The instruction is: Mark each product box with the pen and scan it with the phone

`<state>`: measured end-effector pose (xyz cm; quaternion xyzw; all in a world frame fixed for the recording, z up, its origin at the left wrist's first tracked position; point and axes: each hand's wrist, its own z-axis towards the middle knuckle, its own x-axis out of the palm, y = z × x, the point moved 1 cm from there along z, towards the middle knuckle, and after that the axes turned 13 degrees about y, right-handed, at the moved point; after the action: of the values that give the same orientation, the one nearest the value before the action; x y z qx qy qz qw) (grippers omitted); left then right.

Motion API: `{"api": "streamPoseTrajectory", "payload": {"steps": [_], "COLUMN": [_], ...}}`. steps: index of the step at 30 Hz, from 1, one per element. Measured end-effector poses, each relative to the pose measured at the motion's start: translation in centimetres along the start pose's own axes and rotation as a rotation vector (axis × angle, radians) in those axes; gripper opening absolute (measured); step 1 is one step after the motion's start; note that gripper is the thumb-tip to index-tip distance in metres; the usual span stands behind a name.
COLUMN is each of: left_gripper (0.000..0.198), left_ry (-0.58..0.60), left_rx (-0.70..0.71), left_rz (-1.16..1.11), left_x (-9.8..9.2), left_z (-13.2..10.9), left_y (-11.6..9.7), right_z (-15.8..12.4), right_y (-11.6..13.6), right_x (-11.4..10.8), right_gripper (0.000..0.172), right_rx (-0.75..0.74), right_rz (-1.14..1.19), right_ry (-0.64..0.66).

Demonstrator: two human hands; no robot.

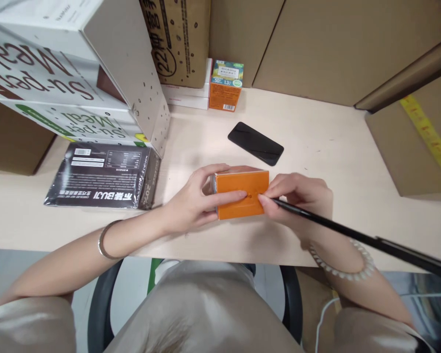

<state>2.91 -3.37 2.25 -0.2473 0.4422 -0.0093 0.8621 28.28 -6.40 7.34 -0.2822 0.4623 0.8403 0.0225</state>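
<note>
Gripping the orange box [232, 182] from its nine o'clock side, the left hand [193, 203] lays one digit across the broad orange face; the right hand [308, 193], at three o'clock, has finger and thumb closed together at the box's edge; a long black rod [338, 225] runs from those fingertips toward four o'clock, though whether they pinch it is unclear; the box sits mid-view over the pale tabletop [323, 127]; a black phone [256, 143] lies between twelve and one o'clock of it, a dark wrapped package [102, 176] at nine.
</note>
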Motion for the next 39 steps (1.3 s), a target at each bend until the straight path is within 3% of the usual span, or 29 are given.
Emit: {"api": "streamPoseTrajectory", "payload": {"steps": [3, 6, 8, 12, 17, 21, 26, 30, 33, 36, 39], "left_gripper": [0.074, 0.077, 0.090, 0.114, 0.109, 0.097, 0.094, 0.085, 0.081, 0.083, 0.090], "left_ry": [0.003, -0.048, -0.124, -0.241, -0.270, -0.297, -0.354, -0.363, -0.396, -0.413, -0.417], "left_rx": [-0.074, -0.096, -0.111, -0.182, -0.289, -0.332, -0.399, -0.435, -0.413, -0.421, -0.432], "left_rz": [0.008, -0.018, -0.034, -0.055, -0.063, -0.034, 0.033, -0.030, -0.069, -0.085, -0.111], "left_x": [0.1, 0.4, 0.7, 1.4, 1.4, 1.1, 1.1, 1.1, 1.2, 1.5, 1.8], "left_z": [-0.6, -0.8, -0.9, -1.4, -1.9, -1.7, -1.7, -1.7, -1.7, -1.8, -2.0], "left_y": [0.6, 1.0, 1.3, 2.1, 2.9, 3.3, 4.0, 4.2, 4.4, 4.8, 5.3], "right_z": [0.1, 0.4, 0.5, 0.2, 0.1, 0.3, 0.1, 0.2, 1.0, 2.1, 2.9], "right_y": [-0.7, -2.1, -3.0, -4.0, -3.7, -3.9, -4.2, -4.8, -6.6, -9.8, -12.9], "right_x": [-0.6, -1.3, -1.5, -0.7, 0.8, 1.2, 1.5, 0.9, -0.7, -2.8, -4.5], "right_gripper": [0.020, 0.014, 0.013, 0.021, 0.023, 0.026, 0.036, 0.042, 0.046, 0.084, 0.105], "right_rx": [0.200, 0.291, 0.251, 0.252, 0.357, 0.361, 0.327, 0.271, 0.297, 0.429, 0.559], "right_rz": [-0.003, -0.212, -0.415, -0.802, -1.059, -1.084, -1.101, -0.963, -0.823, -0.739, -0.599], "right_ry": [-0.141, -0.184, -0.094, 0.250, 0.508, 0.594, 0.571, 0.540, 0.388, 0.185, 0.168]}}
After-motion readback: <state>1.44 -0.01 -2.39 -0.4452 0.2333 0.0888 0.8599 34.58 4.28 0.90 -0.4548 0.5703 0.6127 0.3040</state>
